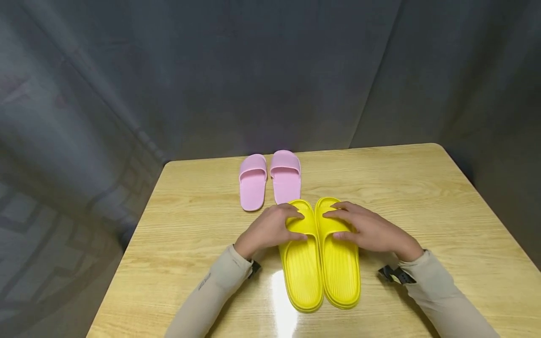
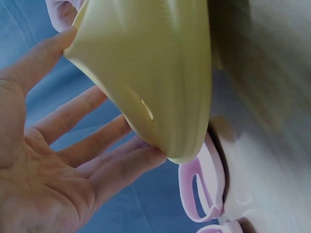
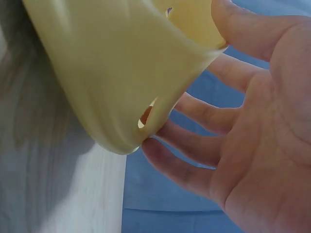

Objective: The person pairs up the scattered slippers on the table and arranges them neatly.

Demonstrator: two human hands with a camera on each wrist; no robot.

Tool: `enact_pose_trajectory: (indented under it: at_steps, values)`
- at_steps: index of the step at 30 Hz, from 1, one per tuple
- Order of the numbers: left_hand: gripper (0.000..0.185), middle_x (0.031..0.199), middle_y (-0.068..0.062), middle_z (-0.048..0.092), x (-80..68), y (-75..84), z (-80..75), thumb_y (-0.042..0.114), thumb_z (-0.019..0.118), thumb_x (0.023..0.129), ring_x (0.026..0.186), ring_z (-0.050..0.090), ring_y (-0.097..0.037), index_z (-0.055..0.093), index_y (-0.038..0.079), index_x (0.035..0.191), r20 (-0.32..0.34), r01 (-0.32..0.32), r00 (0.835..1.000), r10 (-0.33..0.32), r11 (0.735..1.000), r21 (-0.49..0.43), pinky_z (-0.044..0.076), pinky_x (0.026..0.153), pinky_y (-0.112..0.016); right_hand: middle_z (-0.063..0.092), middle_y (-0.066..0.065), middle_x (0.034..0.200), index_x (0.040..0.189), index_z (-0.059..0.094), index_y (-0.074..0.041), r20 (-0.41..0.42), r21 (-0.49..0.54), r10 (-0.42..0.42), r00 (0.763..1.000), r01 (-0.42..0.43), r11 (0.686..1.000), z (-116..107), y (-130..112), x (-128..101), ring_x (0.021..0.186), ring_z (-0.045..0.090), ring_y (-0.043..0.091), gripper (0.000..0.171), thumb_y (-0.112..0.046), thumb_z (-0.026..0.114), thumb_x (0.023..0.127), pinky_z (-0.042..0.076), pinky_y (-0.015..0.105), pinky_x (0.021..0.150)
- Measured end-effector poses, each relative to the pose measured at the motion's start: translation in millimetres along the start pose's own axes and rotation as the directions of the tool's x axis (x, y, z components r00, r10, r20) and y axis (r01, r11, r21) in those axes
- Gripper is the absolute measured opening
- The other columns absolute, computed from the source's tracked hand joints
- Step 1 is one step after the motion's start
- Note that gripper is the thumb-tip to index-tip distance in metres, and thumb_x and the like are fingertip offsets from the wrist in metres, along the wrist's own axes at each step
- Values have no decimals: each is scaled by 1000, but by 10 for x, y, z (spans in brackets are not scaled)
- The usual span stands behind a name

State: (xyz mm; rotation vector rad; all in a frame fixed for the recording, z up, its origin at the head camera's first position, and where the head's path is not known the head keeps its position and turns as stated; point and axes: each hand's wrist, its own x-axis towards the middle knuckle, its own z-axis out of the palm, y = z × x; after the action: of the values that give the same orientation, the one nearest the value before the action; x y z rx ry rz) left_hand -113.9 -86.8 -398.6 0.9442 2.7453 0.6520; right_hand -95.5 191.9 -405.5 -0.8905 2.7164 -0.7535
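Two yellow slippers stand side by side on the table, heels toward me, in the head view. My left hand (image 1: 270,227) holds the left yellow slipper (image 1: 303,277) by its strap, thumb at the strap's rear edge and fingers over the top. The right yellow slipper (image 1: 341,272) is held the same way by my right hand (image 1: 372,228). In the left wrist view, the thumb and spread fingers (image 2: 92,141) touch the strap. The right wrist view shows the thumb at the strap opening of the yellow slipper (image 3: 107,73), fingertips along its upper side.
A pair of pink slippers lies toward the table's back edge: the left pink slipper (image 1: 252,188) and the right pink slipper (image 1: 286,180), whose heel meets the left yellow slipper's toe in the head view. Grey curtains (image 1: 270,80) surround the wooden table (image 1: 190,234).
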Motion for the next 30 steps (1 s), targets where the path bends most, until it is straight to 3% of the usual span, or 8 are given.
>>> enact_pose_trajectory:
  at_steps: [7,20,30]
  values:
    - [50,124,-2,71,166,17,-58,47,81,80,120,64,-17,74,16,118,-9,-30,1000,30,999,20,49,106,-34,52,7,142,138,59,-22,9,-23,31,999,-31,999,-128,37,29,131,51,33,50,-41,68,93,45,59,105]
    - [50,129,-1,69,451,14,-133,47,80,81,125,60,-16,73,20,122,-18,-21,1000,20,1000,-23,47,108,-34,51,13,144,139,59,-18,-4,-73,86,996,-86,994,-377,123,80,133,48,38,52,-34,72,91,42,63,105]
    - [39,135,-2,66,655,-6,-102,43,79,83,128,59,-18,75,26,118,-23,-23,999,21,998,-62,45,109,-36,51,14,144,139,59,-16,-10,-90,89,996,-89,992,-466,275,133,133,48,38,51,-32,71,92,42,62,106]
